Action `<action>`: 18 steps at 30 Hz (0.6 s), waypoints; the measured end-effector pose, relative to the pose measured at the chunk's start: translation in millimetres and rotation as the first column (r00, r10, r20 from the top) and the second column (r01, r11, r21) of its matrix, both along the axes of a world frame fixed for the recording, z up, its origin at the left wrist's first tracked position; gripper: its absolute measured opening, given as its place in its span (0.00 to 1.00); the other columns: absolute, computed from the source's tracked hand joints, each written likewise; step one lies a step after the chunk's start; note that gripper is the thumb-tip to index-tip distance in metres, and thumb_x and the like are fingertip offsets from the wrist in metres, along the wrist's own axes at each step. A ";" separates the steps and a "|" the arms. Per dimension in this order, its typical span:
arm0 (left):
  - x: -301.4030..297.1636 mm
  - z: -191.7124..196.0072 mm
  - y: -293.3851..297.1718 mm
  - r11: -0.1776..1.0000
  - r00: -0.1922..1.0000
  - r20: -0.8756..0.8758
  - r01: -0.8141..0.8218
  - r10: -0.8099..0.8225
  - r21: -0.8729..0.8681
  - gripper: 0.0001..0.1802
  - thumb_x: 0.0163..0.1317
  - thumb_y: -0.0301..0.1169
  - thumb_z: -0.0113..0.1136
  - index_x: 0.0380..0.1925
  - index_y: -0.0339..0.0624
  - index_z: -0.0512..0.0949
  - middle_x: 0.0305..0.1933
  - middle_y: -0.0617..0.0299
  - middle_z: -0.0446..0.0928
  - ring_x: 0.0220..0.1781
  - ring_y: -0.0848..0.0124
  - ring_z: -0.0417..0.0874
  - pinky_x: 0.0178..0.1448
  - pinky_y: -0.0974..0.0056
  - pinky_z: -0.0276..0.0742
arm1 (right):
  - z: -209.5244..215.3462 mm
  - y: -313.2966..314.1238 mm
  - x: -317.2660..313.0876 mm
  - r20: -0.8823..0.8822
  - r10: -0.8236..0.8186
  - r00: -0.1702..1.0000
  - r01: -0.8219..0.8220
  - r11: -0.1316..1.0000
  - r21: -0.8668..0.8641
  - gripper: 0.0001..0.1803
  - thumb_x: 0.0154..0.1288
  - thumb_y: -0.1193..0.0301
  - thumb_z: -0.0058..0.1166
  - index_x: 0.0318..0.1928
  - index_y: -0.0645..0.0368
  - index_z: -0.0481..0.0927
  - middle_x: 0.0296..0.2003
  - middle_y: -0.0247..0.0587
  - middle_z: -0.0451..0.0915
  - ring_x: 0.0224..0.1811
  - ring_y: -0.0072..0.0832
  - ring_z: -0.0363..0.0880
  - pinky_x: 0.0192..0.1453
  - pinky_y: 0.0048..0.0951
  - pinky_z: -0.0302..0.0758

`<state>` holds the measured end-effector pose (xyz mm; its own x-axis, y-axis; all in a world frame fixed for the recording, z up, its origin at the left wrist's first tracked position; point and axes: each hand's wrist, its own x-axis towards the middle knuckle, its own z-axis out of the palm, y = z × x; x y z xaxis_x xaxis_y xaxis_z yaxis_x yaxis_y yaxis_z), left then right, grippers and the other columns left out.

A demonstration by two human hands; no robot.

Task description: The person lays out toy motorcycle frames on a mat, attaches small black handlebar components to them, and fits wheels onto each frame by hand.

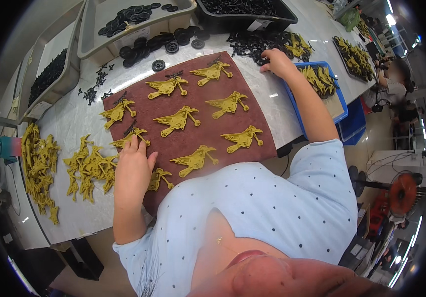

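Observation:
Several mustard-yellow plastic parts (177, 122), shaped like toy frames with a pointed end, lie spaced out on a dark red cloth mat (208, 133). My left hand (133, 161) rests at the mat's left side, its fingers stretched onto one yellow part (141, 134) and the thumb held apart. A thin black piece sits at the top of that part; similar black pieces lie on a few others in the upper rows. Beyond the mat's far right corner, my right hand (277, 64) curls its fingers round a black plastic part at the edge of a black-part pile (245, 45).
Loose yellow parts (91, 166) are heaped on the left. Grey bins (86, 44), a black bin (292, 20) and black wheels (158, 65) line the far side. A blue tray (343, 118) holding yellow parts stands right, near my right forearm. Another person (396, 81) sits farther right.

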<state>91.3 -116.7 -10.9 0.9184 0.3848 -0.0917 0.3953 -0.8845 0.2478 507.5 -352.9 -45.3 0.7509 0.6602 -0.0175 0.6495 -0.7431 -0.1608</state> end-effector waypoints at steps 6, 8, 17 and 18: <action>21.3 21.2 -15.2 0.981 0.979 0.092 0.176 -0.183 0.079 0.21 0.56 0.32 0.60 0.49 0.32 0.74 0.60 0.44 0.69 0.63 0.50 0.68 0.64 0.55 0.66 | 13.7 8.1 -6.8 -0.117 -0.011 0.993 0.023 0.995 0.101 0.18 0.44 0.68 0.69 0.36 0.61 0.80 0.35 0.45 0.79 0.39 0.37 0.78 0.44 0.33 0.74; 30.8 19.8 -17.1 0.965 0.961 0.097 0.254 -0.260 0.071 0.22 0.56 0.32 0.61 0.50 0.33 0.74 0.60 0.46 0.68 0.64 0.51 0.67 0.65 0.55 0.65 | 15.3 5.9 -8.1 -0.242 -0.065 0.968 0.123 0.965 0.233 0.15 0.49 0.68 0.67 0.37 0.61 0.80 0.29 0.40 0.80 0.32 0.30 0.77 0.39 0.32 0.72; 52.7 -11.2 -21.4 0.912 0.897 0.174 0.410 -0.406 0.016 0.29 0.55 0.35 0.62 0.55 0.34 0.69 0.63 0.48 0.66 0.66 0.54 0.65 0.68 0.55 0.60 | 12.1 1.4 1.2 -0.539 -0.012 0.842 0.276 0.869 0.411 0.10 0.64 0.66 0.55 0.35 0.61 0.81 0.28 0.29 0.79 0.29 0.16 0.72 0.32 0.20 0.69; 51.7 -13.3 -21.1 0.910 0.898 0.157 0.414 -0.410 0.009 0.29 0.55 0.36 0.62 0.56 0.33 0.69 0.63 0.49 0.66 0.66 0.55 0.64 0.69 0.55 0.60 | 12.1 0.3 0.3 -0.537 -0.013 0.844 0.274 0.870 0.409 0.10 0.64 0.66 0.55 0.35 0.61 0.81 0.28 0.29 0.79 0.29 0.16 0.72 0.32 0.20 0.69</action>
<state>143.0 -137.8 -24.3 0.9979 -0.0320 0.0570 -0.0477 -0.9532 0.2986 507.8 -352.5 -33.2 0.8064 0.5731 -0.1457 0.2702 -0.5762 -0.7714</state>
